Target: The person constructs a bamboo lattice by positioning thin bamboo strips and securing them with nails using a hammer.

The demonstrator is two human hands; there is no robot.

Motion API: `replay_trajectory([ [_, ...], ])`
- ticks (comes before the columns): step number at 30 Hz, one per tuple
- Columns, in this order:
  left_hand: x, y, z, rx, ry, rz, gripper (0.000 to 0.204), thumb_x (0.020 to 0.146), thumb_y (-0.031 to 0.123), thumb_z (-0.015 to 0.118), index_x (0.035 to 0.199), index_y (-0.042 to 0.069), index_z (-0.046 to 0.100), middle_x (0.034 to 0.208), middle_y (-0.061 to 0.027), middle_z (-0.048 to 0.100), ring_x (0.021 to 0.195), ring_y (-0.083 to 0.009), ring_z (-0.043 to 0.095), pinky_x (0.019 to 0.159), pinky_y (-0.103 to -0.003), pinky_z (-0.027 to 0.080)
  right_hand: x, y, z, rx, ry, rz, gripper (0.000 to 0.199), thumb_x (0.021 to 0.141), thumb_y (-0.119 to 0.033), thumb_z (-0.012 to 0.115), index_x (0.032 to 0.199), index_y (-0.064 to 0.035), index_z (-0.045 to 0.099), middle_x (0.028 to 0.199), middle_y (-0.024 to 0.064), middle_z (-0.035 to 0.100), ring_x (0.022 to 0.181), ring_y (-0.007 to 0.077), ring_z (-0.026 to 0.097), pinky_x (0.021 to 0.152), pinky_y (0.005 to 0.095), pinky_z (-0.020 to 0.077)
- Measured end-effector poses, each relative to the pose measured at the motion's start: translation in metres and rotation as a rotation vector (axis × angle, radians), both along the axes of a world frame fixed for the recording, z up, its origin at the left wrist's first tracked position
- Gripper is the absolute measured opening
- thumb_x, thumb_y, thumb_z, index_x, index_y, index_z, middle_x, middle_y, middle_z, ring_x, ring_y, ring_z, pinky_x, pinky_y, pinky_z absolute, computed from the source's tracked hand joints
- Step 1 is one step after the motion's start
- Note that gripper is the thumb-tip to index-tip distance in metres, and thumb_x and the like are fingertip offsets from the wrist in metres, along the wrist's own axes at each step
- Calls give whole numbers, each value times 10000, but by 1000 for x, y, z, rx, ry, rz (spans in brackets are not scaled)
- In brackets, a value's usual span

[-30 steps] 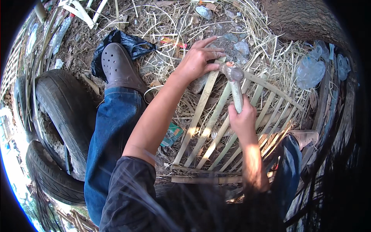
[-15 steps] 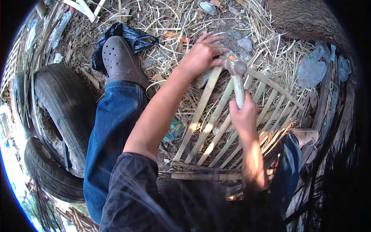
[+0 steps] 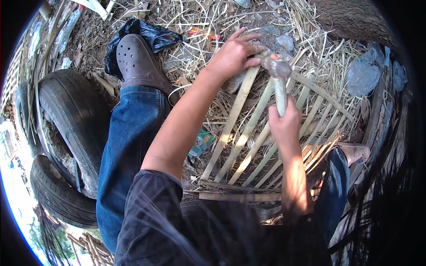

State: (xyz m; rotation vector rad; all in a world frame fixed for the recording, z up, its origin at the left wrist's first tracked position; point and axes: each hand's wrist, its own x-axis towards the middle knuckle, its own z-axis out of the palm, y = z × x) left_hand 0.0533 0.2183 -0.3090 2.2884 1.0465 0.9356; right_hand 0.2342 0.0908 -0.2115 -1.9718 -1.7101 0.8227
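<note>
My right hand (image 3: 286, 123) is wrapped firmly round the hammer (image 3: 280, 91), its head at the far left corner of the slatted frame (image 3: 243, 138) on the straw-strewn ground (image 3: 179, 60). My left hand (image 3: 234, 54) is at that corner; whether it grips, I cannot tell. Markings on the green packet (image 3: 203, 141), by the left edge, are too small to read.
</note>
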Motion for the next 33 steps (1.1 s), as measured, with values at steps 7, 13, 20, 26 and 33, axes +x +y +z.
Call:
replay_trajectory([
  [7,1,-3,3,-22,-10,-3,401,764,295,730,1136,144,705,1115,-64,698,1241,-256,544,1143,-538,288,4,-9,-5,53,31,-26,257,754,-104,587,966,40,575,661,237,594,638,447,624,591,476,498],
  [13,2,-4,1,-41,-18,-6,442,717,210,757,1150,145,697,1124,-68,692,1258,-255,530,1153,-533,272,0,-7,-1,56,64,-45,187,763,-112,573,898,14,549,651,230,584,637,447,622,605,479,498],
  [20,3,-2,7,30,43,4,475,697,353,782,1121,152,706,1108,-55,702,1259,-249,534,1138,-532,288,-2,-12,9,21,84,-111,188,766,-103,587,913,13,564,643,197,599,623,391,650,603,436,508],
  [26,3,1,5,48,87,2,496,697,425,762,1123,178,709,1093,-44,708,1260,-239,536,1137,-536,285,-1,-26,6,183,165,-164,181,775,-91,625,927,-2,586,632,153,613,581,314,662,574,393,512],
  [33,4,-2,6,59,152,-22,429,761,325,715,1167,186,687,1101,-51,703,1250,-234,541,1148,-536,284,-2,-23,-5,250,96,-51,193,775,-81,619,943,6,580,629,180,606,585,354,654,567,418,504],
])
